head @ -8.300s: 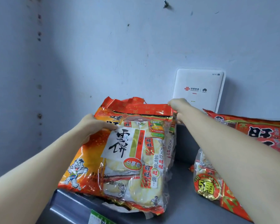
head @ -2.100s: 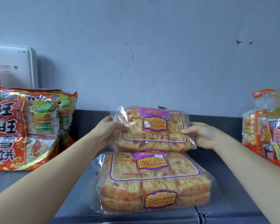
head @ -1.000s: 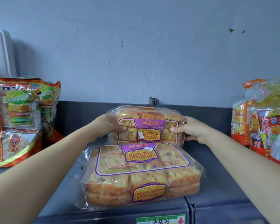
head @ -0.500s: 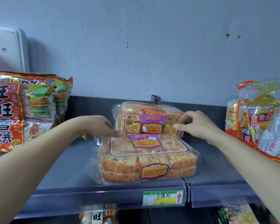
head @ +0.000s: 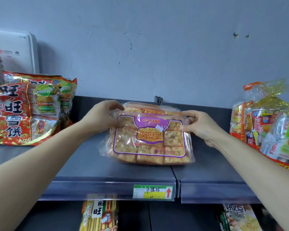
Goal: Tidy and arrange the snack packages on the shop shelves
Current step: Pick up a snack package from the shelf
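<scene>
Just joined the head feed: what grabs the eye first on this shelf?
The clear purple-labelled pastry pack in the middle of the shelf, gripped at its upper corners by the left hand and right hand. At the shelf's left end stand red rice-cracker bags, at its right end mixed snack bags.

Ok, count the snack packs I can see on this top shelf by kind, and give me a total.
Purple-label cake packs: 2, the front pack and the rear pack.
Red rice-cracker bags: 2, the front bag and the rear bag.
Mixed snack bags on the right: at least 2, overlapping.
Total: at least 6.
</scene>
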`<state>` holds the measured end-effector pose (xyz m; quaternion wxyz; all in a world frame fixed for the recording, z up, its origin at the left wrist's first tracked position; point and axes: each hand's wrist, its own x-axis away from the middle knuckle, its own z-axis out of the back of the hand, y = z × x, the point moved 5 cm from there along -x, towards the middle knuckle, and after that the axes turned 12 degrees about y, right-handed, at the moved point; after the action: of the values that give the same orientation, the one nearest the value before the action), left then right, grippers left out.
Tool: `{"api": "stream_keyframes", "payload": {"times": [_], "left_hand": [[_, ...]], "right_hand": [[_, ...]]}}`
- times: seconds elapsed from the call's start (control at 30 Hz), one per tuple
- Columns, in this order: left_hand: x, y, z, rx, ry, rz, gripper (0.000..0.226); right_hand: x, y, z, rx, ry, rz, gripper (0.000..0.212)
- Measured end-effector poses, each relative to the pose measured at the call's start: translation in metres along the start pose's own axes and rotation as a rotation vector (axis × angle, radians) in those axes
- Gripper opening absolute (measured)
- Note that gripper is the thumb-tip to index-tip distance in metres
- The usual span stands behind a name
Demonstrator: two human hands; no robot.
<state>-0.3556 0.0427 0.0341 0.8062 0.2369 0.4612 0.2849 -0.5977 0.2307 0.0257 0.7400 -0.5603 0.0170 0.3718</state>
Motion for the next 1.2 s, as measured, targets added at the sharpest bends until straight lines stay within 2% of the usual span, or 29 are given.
{"api": "stream_keyframes", "payload": {"times": [0.1, 0.23, 0.33, 0.4, 0.47, 0.53, 0.63, 0.7, 0.8, 0.93, 1.1, 1.2], "left_hand": [[0.005, 0.005, -0.016, -0.105, 0.168, -0.130, 0.043], [0.008, 0.002, -0.034, -0.203, 0.183, -0.080, 0.053], [0.009, 0.011, -0.032, -0.247, 0.228, -0.086, 0.047], [0.010, 0.013, -0.033, -0.308, 0.214, -0.088, 0.046], [0.009, 0.013, -0.033, -0.397, 0.174, -0.062, 0.056], [0.005, 0.015, -0.036, -0.551, 0.097, -0.052, 0.082], [-0.006, 0.021, -0.043, -0.721, -0.071, -0.095, 0.107], [-0.017, 0.019, -0.045, -0.688, -0.185, -0.060, 0.112], [-0.030, 0.016, -0.045, -0.542, -0.298, 0.042, 0.115], [-0.038, 0.019, -0.049, -0.423, -0.248, 0.047, 0.109], [-0.037, 0.016, -0.052, -0.460, -0.239, 0.016, 0.107], [-0.034, 0.018, -0.050, -0.508, -0.275, 0.002, 0.105]], "right_hand": [[-0.002, 0.003, 0.005, 0.141, 0.084, 0.203, 0.045], [-0.008, 0.006, 0.001, 0.270, 0.087, 0.312, 0.037], [-0.010, 0.000, 0.002, 0.291, 0.124, 0.372, 0.034], [-0.010, 0.001, 0.002, 0.315, 0.123, 0.396, 0.032], [-0.011, 0.001, 0.002, 0.344, 0.116, 0.414, 0.032], [-0.014, -0.004, -0.001, 0.392, 0.061, 0.432, 0.047], [-0.022, -0.012, -0.013, 0.530, -0.134, 0.421, 0.088], [-0.028, -0.018, -0.022, 0.602, -0.241, 0.404, 0.101], [-0.038, -0.023, -0.028, 0.616, -0.328, 0.360, 0.096], [-0.051, -0.018, -0.023, 0.567, -0.289, 0.341, 0.086], [-0.053, -0.010, -0.022, 0.505, -0.280, 0.396, 0.080], [-0.049, -0.008, -0.022, 0.543, -0.313, 0.410, 0.084]]}}
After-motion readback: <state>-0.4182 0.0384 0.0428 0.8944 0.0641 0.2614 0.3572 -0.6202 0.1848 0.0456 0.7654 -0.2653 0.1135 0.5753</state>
